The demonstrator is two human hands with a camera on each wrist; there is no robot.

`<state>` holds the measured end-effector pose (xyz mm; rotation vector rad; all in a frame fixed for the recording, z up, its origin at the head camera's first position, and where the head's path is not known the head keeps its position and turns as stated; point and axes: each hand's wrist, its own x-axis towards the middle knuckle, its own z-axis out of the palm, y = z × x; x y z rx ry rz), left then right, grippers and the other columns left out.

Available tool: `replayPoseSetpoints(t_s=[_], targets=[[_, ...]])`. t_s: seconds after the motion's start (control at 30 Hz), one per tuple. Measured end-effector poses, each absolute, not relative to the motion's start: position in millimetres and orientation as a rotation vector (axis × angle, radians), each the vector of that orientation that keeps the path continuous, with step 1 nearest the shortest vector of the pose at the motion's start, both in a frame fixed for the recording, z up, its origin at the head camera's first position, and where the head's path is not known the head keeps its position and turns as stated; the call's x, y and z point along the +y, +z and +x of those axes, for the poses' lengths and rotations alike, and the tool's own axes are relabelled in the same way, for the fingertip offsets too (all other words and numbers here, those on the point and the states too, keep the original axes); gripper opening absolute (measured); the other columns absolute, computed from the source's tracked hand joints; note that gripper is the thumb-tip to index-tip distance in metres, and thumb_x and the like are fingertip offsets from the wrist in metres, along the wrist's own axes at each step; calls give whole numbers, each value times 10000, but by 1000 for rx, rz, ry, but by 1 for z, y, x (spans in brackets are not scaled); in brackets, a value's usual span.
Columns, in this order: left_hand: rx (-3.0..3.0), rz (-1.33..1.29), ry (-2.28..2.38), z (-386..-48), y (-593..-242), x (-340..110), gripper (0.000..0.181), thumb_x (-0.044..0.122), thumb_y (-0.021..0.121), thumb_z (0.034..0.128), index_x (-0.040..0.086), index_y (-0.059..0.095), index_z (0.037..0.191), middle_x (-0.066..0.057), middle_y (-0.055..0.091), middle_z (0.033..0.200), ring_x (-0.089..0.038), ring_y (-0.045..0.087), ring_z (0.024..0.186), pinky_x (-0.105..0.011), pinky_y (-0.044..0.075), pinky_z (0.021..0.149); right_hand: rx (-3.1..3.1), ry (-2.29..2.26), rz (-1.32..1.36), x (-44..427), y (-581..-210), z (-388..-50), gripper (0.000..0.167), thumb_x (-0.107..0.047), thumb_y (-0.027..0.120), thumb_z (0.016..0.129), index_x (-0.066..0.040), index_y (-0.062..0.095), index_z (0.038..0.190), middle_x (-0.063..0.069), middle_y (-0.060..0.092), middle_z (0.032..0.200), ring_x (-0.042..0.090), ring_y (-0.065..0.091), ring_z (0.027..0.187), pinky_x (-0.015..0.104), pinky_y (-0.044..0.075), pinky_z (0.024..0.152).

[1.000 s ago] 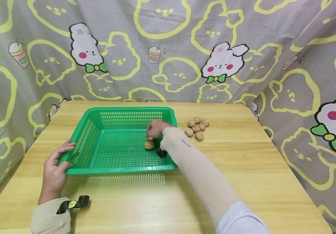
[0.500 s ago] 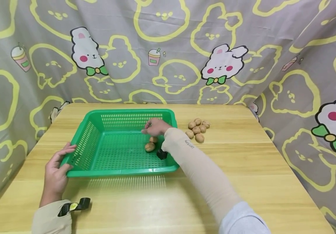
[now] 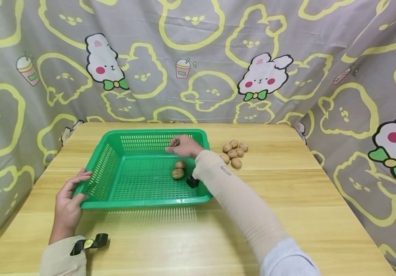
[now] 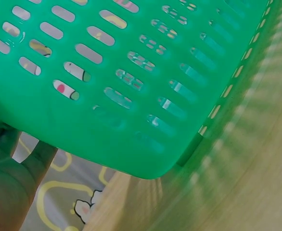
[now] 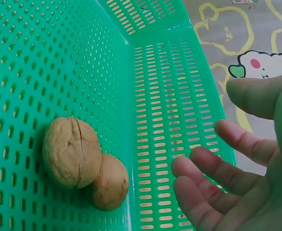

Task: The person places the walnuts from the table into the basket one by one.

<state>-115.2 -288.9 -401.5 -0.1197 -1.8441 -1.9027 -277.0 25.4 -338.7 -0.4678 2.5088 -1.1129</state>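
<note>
A green perforated basket (image 3: 142, 202) stands on the table, its left front corner gripped by my left hand (image 3: 69, 203); the left wrist view shows that hand (image 4: 11, 178) at the rim of the basket (image 4: 78, 120). Two walnuts, the nearer one (image 3: 178, 173) and the farther one (image 3: 180, 164), lie touching on the basket floor toward its right side. Above them my right hand (image 3: 185, 146) holds nothing. In the right wrist view the fingers of that hand (image 5: 237, 178) are spread and relaxed, beside the larger-looking walnut (image 5: 71, 152) and the other one (image 5: 110, 183).
Several walnuts (image 3: 232, 154) lie grouped on the wooden table (image 3: 287, 199), right of the basket. A patterned curtain (image 3: 211, 46) hangs behind the table and along its sides. My right forearm (image 3: 239, 203) crosses over the basket's right rim.
My right hand has moved off the farther walnut, up and slightly back, and its fingers have loosened. Both walnuts in the basket are now uncovered. My left hand keeps its grip on the corner.
</note>
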Motion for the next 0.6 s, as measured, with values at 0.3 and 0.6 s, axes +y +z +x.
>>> replayPoseSetpoints(t_s=[0.3,0.6], targets=[[-1863,-115,-1888,-116,-402,-289,511,-279,336,694,-134,589,1113,28,653,1183,-176,356,1383,-188,268,1096,2513,-1187,-458,33,-324,-276,317,-334,596,955,-121,563,1187,90,566,1226,233,572,1056,400,495,842],[-1865,-107,-1885,-116,-403,-290,517,-279,337,690,-129,592,1113,31,652,1181,-166,361,1377,-188,261,1099,2555,-1240,-416,47,-310,-284,290,-328,618,942,-138,567,1156,96,575,1221,254,586,1060,394,498,834]])
